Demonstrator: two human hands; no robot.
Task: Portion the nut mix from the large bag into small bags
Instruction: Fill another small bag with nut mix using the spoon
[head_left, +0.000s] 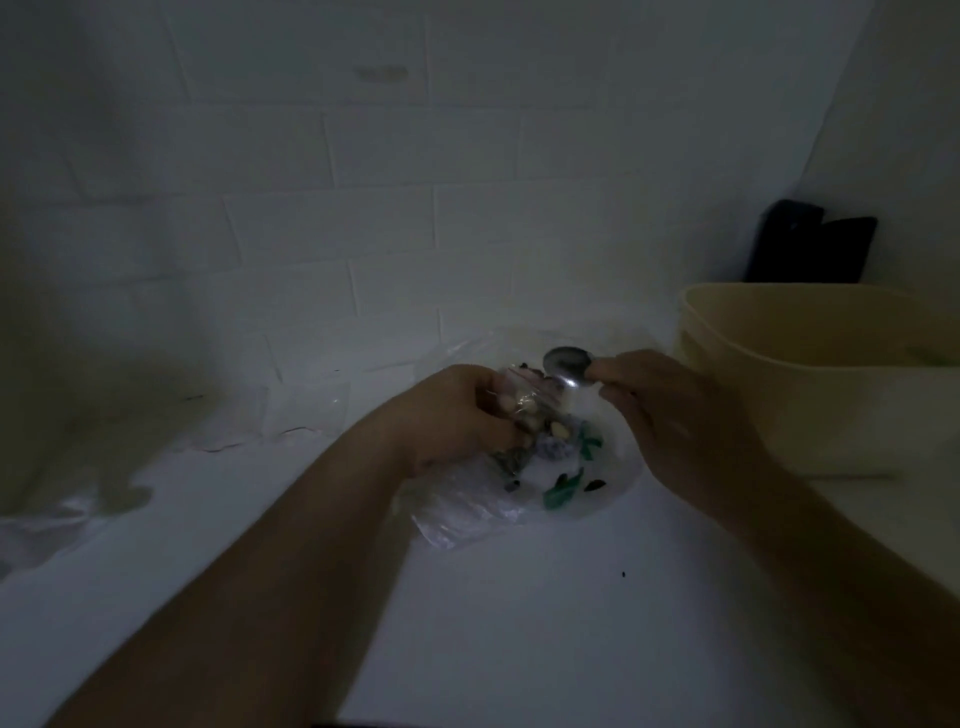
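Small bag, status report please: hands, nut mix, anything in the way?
Left hand grips small bag, nut mix inside. Right hand holds spoon over its mouth. Large bag lies beneath. Beige tub right, apart.

Hands meet over the bags at mid-counter

The left hand grips a small bag holding nuts; just right of that grip, the right hand holds a spoon, its bowl above the small bag's mouth. Under both grips the large bag lies on the counter. A tub stands right of the right hand, the tiled wall behind.
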